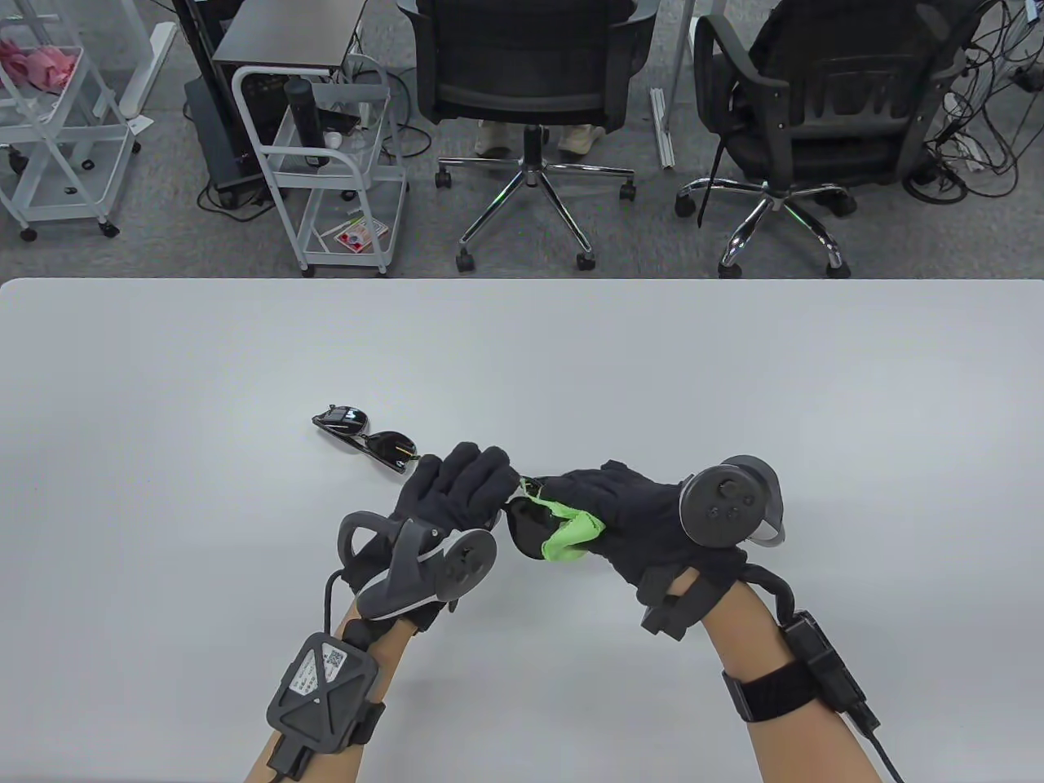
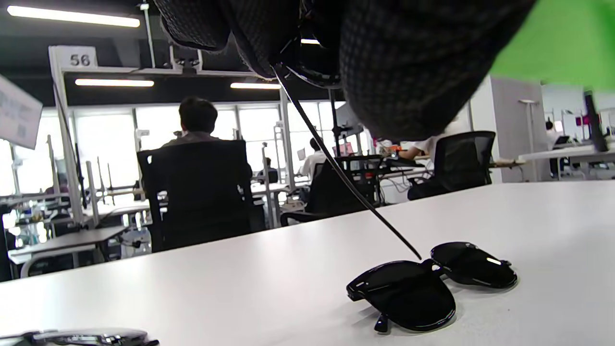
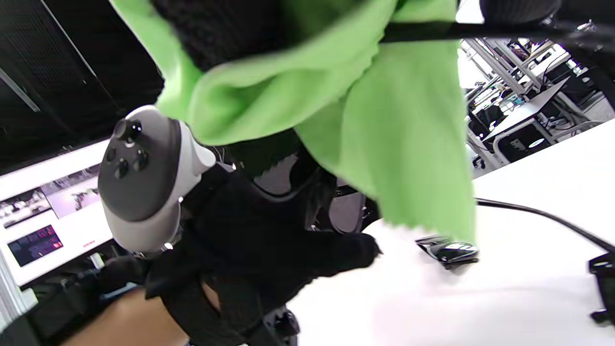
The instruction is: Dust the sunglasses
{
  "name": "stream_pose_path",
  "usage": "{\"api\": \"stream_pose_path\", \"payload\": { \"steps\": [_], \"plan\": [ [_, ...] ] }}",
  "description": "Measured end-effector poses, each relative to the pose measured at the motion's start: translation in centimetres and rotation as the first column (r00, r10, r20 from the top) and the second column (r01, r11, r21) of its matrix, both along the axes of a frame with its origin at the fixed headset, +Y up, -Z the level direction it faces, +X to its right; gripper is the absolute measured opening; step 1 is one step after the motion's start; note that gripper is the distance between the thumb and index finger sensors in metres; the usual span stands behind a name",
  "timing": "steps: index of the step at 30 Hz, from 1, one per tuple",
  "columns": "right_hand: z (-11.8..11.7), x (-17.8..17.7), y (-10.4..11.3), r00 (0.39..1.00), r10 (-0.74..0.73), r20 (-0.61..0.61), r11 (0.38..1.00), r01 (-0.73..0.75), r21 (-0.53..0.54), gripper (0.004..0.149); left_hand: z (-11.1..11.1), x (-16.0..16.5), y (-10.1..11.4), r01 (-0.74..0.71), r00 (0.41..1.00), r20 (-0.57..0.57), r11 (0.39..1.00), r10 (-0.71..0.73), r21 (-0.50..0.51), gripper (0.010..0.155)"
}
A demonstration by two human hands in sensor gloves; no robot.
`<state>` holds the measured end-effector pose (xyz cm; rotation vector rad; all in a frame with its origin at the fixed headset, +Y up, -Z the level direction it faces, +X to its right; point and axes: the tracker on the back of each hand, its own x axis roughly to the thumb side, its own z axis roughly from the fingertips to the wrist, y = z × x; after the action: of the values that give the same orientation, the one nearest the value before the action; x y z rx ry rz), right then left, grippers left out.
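Observation:
My left hand (image 1: 469,485) grips a dark pair of sunglasses (image 1: 524,528) just above the table. My right hand (image 1: 608,506) holds a green cloth (image 1: 571,537) pressed against its lens. In the left wrist view my gloved fingers (image 2: 408,62) hold the frame and one thin temple arm (image 2: 336,163) hangs down. The green cloth fills the top of the right wrist view (image 3: 384,120) under my right fingers (image 3: 230,29). A second black pair of sunglasses (image 1: 367,440) lies folded on the table, just beyond my left hand, and also shows in the left wrist view (image 2: 423,288).
The white table (image 1: 734,367) stretches wide on all sides of my hands. Two office chairs (image 1: 530,98) and a white cart (image 1: 342,171) stand beyond its far edge. A dark object that I cannot identify lies at the bottom left of the left wrist view (image 2: 86,337).

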<state>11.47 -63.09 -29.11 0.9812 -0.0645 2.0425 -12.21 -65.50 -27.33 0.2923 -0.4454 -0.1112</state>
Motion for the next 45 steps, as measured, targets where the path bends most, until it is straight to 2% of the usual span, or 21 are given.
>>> {"api": "stream_pose_path", "payload": {
  "steps": [6, 9, 11, 13, 14, 17, 20, 26, 31, 36, 43, 45],
  "plan": [
    [-0.2, -0.2, -0.3, 0.998, 0.028, -0.058, 0.998, -0.031, -0.051, 0.044, 0.7, 0.5, 0.1, 0.006, 1.000, 0.025, 0.999, -0.007, 0.051, 0.089],
    [-0.1, -0.7, -0.4, 0.995, 0.086, -0.050, 0.996, -0.087, -0.024, 0.044, 2.0, 1.4, 0.9, -0.086, 0.984, 0.157, 0.996, 0.083, 0.013, 0.099],
    [-0.1, -0.8, -0.5, 0.993, 0.112, -0.042, 0.994, -0.112, -0.009, 0.044, 3.0, 2.7, 1.5, -0.123, 0.971, 0.210, 0.992, 0.113, 0.036, 0.095],
    [-0.1, -0.7, -0.5, 0.995, 0.093, -0.032, 0.995, -0.094, -0.019, 0.044, 3.3, 2.9, 1.7, -0.060, 0.983, 0.182, 0.990, 0.036, 0.128, 0.093],
    [-0.1, -0.7, -0.5, 0.994, 0.101, -0.031, 0.995, -0.102, -0.020, 0.044, 3.2, 3.0, 1.7, -0.055, 0.983, 0.181, 0.988, 0.028, 0.142, 0.092],
    [-0.3, -0.9, -0.3, 0.993, 0.116, -0.023, 0.993, -0.117, -0.026, 0.044, 3.0, 2.7, 1.9, -0.059, 0.985, 0.170, 0.988, 0.035, 0.142, 0.090],
    [-0.5, -0.7, 0.1, 0.982, 0.191, 0.005, 0.982, -0.191, 0.006, 0.043, 2.7, 2.2, 2.1, -0.052, 0.989, 0.144, 0.986, 0.029, 0.155, 0.089],
    [-2.0, 2.8, -1.3, 0.977, 0.199, 0.074, 0.978, -0.194, -0.075, 0.042, 1.2, -0.5, 2.1, -0.126, 0.991, 0.064, 0.987, 0.120, 0.103, 0.088],
    [-2.7, 4.1, -2.5, 0.992, 0.105, 0.076, 0.982, -0.091, -0.167, 0.042, 0.6, -1.0, 1.6, -0.168, 0.984, 0.059, 0.985, 0.165, 0.040, 0.088],
    [-2.4, 3.6, -2.3, 0.991, 0.108, 0.077, 0.983, -0.095, -0.159, 0.042, 0.9, -0.7, 1.8, -0.145, 0.987, 0.072, 0.988, 0.141, 0.059, 0.090],
    [-0.6, -0.8, -0.9, 0.994, 0.095, -0.047, 0.990, -0.099, -0.099, 0.042, 3.3, 2.8, 1.8, -0.029, 0.984, 0.181, 0.986, -0.001, 0.167, 0.091],
    [0.0, -1.2, -0.4, 0.994, 0.102, -0.027, 0.991, -0.104, -0.082, 0.042, 3.4, 2.9, 1.8, -0.056, 0.982, 0.186, 0.987, 0.027, 0.151, 0.091]
  ]
}}
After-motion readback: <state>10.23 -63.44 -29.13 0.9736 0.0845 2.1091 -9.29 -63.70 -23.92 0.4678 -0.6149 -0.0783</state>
